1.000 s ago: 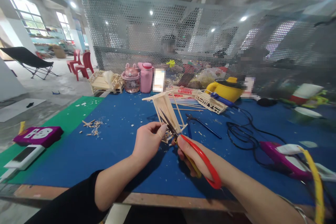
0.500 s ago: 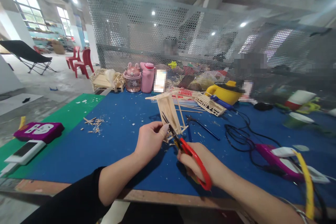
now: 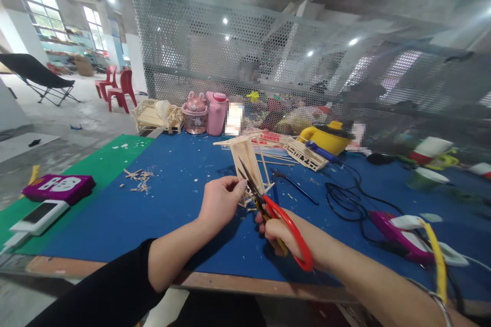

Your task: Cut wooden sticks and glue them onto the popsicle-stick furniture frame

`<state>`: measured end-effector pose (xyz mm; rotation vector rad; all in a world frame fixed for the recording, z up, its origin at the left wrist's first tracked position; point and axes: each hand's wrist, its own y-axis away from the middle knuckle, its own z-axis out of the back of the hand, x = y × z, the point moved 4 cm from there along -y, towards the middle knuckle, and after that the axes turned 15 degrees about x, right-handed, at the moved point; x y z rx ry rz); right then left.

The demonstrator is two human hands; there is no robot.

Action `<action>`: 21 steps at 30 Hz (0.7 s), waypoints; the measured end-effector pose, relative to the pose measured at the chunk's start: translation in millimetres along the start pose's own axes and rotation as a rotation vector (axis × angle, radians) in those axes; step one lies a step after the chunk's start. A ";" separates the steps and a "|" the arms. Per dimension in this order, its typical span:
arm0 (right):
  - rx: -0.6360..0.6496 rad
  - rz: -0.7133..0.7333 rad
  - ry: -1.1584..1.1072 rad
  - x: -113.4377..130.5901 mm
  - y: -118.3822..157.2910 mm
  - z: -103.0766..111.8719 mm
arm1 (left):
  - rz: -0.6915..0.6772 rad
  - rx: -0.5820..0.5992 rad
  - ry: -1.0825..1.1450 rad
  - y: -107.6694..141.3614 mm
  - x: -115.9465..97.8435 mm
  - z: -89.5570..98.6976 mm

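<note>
A small wooden stick model (image 3: 247, 158) stands tilted near the middle of the blue table mat (image 3: 153, 225). My left hand (image 3: 220, 202) is closed at its lower left edge, thumb and fingers pinched together; whatever is between the fingertips is too small to make out. My right hand (image 3: 284, 230) grips red-handled scissors (image 3: 293, 227), whose dark blades are slightly parted and point up and left in front of the model, beside my left thumb. Something with yellow handles (image 3: 282, 248) also shows in my right hand.
Pliers (image 3: 295, 186) lie right of the model. Wood scraps (image 3: 138, 179) are at left. Behind stand pink bottles (image 3: 217, 115), another stick model (image 3: 157, 116) and a yellow pot (image 3: 326, 138). Purple power strips (image 3: 59, 188) sit at both sides, with black cables (image 3: 345, 202) at right.
The scissor blades have parted a little and the red handle has swung slightly down and right with my right hand. My left hand has hardly moved.
</note>
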<state>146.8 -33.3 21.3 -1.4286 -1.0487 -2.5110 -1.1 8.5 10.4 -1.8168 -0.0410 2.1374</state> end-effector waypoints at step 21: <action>-0.118 0.147 0.441 17.4 1.9 0.0 | -0.027 0.083 -0.073 4.5 -6.2 -0.8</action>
